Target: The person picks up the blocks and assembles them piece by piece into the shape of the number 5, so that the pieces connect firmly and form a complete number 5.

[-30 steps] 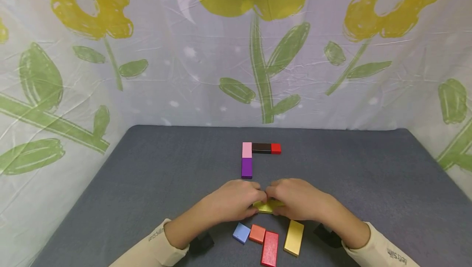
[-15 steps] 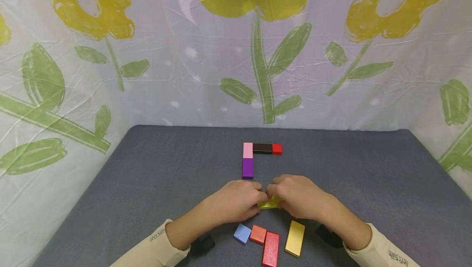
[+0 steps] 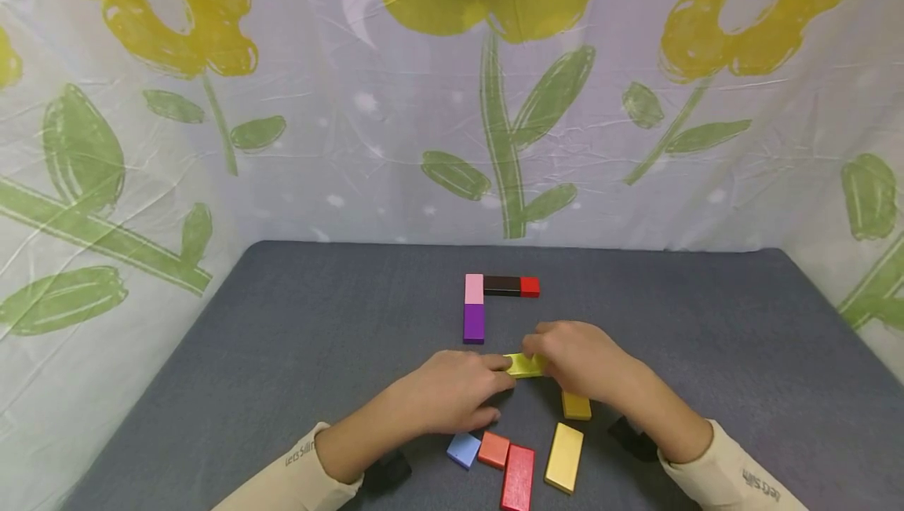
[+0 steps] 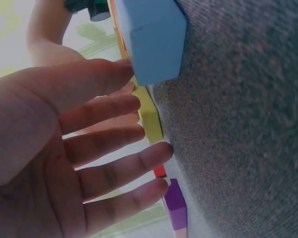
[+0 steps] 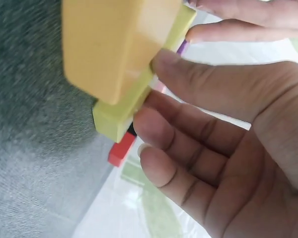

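A yellow-green block (image 3: 523,366) lies flat and crosswise, below the purple block (image 3: 474,323) in the head view. The right hand (image 3: 586,360) pinches its right part; in the right wrist view the thumb lies on the near side of the yellow-green block (image 5: 109,118) and the fingers on the far side. At the block's left end is the left hand (image 3: 459,389), its fingertips touching or very close to it. The left wrist view shows the left hand (image 4: 64,144) with fingers spread and fairly straight. A golden block (image 3: 577,406) is partly hidden below the right hand.
A pink block (image 3: 474,289), black block (image 3: 502,286) and red block (image 3: 530,286) form a corner with the purple one. Nearer lie a blue block (image 3: 463,450), orange block (image 3: 493,448), long red block (image 3: 519,478) and another golden block (image 3: 564,458).
The yellow-green block has moved away from the person and slightly right with the right hand. The left hand's fingers have straightened. A golden block hidden before now shows below the right hand.
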{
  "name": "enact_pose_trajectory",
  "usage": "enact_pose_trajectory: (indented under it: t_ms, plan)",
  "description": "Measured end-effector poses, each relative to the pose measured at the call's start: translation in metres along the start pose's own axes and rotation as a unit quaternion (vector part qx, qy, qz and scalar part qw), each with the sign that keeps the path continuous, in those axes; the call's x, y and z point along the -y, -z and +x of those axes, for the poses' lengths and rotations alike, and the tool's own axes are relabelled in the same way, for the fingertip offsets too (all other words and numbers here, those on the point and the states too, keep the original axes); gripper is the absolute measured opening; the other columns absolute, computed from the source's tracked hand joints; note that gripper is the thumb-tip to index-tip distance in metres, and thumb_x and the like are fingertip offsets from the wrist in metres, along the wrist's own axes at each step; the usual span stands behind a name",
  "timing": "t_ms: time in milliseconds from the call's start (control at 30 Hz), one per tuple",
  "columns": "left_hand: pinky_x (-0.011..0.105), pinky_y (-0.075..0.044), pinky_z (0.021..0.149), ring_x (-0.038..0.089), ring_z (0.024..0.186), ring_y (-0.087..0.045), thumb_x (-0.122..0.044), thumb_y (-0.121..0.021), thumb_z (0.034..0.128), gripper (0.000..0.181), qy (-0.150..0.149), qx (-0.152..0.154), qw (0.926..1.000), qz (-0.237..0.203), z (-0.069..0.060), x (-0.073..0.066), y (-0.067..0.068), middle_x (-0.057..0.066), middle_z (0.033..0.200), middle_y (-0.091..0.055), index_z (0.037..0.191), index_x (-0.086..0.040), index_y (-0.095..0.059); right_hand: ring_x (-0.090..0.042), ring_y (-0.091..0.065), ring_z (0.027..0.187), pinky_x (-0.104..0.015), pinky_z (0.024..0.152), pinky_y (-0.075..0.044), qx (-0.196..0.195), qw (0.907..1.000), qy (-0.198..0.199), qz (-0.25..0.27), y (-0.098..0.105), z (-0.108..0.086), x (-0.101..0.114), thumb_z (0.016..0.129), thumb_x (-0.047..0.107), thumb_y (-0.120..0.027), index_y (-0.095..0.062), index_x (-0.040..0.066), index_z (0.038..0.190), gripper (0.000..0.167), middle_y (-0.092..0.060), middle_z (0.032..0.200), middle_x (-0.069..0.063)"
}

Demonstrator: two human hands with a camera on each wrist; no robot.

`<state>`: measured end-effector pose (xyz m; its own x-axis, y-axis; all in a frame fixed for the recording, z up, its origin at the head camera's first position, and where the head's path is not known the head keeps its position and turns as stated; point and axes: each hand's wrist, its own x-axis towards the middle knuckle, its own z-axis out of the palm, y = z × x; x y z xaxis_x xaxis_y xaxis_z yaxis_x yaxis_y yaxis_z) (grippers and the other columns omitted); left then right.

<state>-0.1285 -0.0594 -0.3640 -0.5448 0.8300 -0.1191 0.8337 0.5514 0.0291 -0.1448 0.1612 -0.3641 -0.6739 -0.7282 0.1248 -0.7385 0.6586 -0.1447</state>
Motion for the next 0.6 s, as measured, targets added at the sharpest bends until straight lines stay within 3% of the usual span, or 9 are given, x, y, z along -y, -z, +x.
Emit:
enact_pose_trajectory:
  t_ms: [233,600]
  plan:
    - [0.036,-0.050,0.093,0.018,0.117,-0.060,-0.040,-0.073,0.0914,0.049,0.010,0.015,0.9998,0.012,-0.002,-0.001,0.000,0.004,0.147,-0.051,0.134,-0.016,-0.064,-0.014,-0.058,0.068,-0.032,0.060,-0.051,-0.019,0.9981,-0.031,-0.049,-0.004,0.003,-0.002,0.075,-0.008,-0.078,-0.074,0.012,0.088,0.023,-0.064,0.079,0.000]
    - [0.035,-0.052,0.089,0.020,0.113,-0.063,-0.050,-0.068,0.0922,0.057,0.056,0.021,0.9982,0.002,-0.002,-0.006,-0.007,0.005,0.153,-0.044,0.137,-0.015,-0.062,-0.016,-0.058,0.060,-0.033,0.055,-0.052,-0.046,0.9925,-0.051,-0.100,-0.008,0.005,0.011,0.078,0.001,-0.081,-0.074,0.009,0.089,0.016,-0.063,0.077,-0.003]
